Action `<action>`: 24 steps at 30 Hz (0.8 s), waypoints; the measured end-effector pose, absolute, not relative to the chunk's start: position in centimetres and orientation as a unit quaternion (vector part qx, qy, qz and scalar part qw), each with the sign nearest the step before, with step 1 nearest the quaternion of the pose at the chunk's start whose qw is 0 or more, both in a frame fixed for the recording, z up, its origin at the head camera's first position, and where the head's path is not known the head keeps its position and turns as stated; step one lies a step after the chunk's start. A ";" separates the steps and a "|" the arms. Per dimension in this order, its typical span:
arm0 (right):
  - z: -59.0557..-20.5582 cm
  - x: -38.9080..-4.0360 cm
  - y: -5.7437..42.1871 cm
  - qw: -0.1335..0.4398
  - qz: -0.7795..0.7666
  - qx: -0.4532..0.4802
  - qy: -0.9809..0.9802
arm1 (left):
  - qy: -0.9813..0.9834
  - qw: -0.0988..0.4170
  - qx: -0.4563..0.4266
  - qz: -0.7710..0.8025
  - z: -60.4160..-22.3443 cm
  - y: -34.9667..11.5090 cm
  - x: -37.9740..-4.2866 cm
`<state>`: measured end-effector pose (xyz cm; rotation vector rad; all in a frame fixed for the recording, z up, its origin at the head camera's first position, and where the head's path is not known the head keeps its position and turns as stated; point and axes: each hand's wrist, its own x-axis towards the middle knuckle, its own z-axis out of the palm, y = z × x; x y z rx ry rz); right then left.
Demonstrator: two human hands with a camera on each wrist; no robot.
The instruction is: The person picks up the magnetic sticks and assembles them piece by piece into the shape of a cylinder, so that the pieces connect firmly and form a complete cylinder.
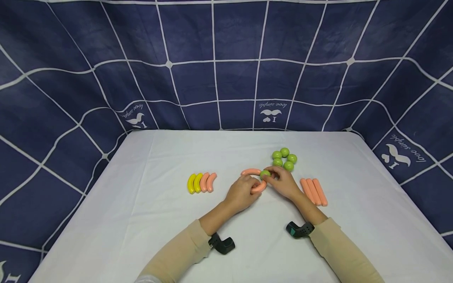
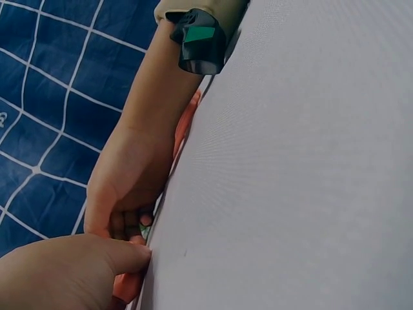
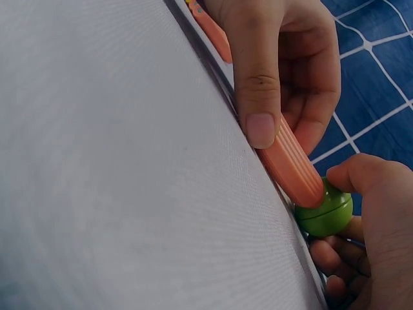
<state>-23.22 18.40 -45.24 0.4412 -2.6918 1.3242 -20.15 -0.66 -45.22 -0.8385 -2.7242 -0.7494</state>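
My left hand (image 1: 242,193) pinches a curved pink piece (image 1: 260,188) between thumb and fingers. The right wrist view shows ridges along this pink piece (image 3: 295,166), whose end touches a green ball (image 3: 326,210). With thumb and fingers, my right hand (image 1: 283,182) holds that green ball (image 1: 264,174). Another curved pink piece (image 1: 251,171) lies just behind the left hand, its right end beside the ball. In the left wrist view, my left hand (image 2: 64,268) covers most of the pink piece, and the right hand (image 2: 126,174) is beyond it.
Two yellow curved pieces (image 1: 194,183) and two pink curved pieces (image 1: 208,182) lie side by side at left. Several green balls (image 1: 288,166) form a ring behind my right hand. Three straight pink sticks (image 1: 313,192) lie right of it, on the white tabletop (image 1: 159,232).
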 end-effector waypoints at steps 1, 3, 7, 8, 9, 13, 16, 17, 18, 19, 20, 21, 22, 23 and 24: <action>-45.3 -23.2 18.4 0.055 0.437 0.145 -0.886 | -0.920 0.097 -0.283 -0.255 -45.2 -0.7 -20.2; -45.4 -23.2 18.4 0.055 0.437 0.145 -0.886 | -0.918 0.101 -0.284 -0.259 -45.2 -0.7 -20.2; -45.4 -23.2 18.4 0.055 0.438 0.147 -0.885 | -0.909 0.124 -0.279 -0.284 -45.1 -0.9 -20.3; -45.4 -23.3 18.4 0.055 0.438 0.149 -0.885 | -0.907 0.133 -0.274 -0.290 -45.1 -0.9 -20.4; -45.4 -23.2 18.4 0.055 0.437 0.152 -0.885 | -0.906 0.142 -0.268 -0.296 -45.1 -1.0 -20.4; -45.4 -23.3 18.5 0.055 0.436 0.167 -0.882 | -0.907 0.171 -0.231 -0.309 -45.1 -1.3 -20.7; -45.5 -23.4 18.5 0.049 0.437 0.175 -0.881 | -0.909 0.178 -0.207 -0.314 -45.3 -1.5 -20.9; -45.5 -23.4 18.5 0.046 0.437 0.176 -0.881 | -0.911 0.177 -0.201 -0.314 -45.3 -1.6 -21.0; -45.6 -23.4 18.6 0.045 0.438 0.178 -0.880 | -0.912 0.175 -0.196 -0.316 -45.4 -1.6 -21.0; -45.6 -23.3 18.6 0.043 0.439 0.180 -0.879 | -0.912 0.173 -0.193 -0.318 -45.4 -1.6 -21.1; -45.6 -23.3 18.6 0.042 0.440 0.180 -0.879 | -0.912 0.170 -0.190 -0.321 -45.5 -1.6 -21.1; -45.6 -23.3 18.6 0.042 0.442 0.180 -0.878 | -0.913 0.166 -0.187 -0.323 -45.5 -1.6 -21.1; -45.6 -23.3 18.6 0.041 0.444 0.179 -0.877 | -0.912 0.164 -0.185 -0.326 -45.5 -1.7 -21.1; -45.6 -23.2 18.6 0.041 0.448 0.177 -0.875 | -0.913 0.163 -0.182 -0.328 -45.6 -1.7 -21.1; -45.6 -23.2 18.6 0.041 0.453 0.175 -0.873 | -0.913 0.162 -0.179 -0.330 -45.6 -1.7 -21.1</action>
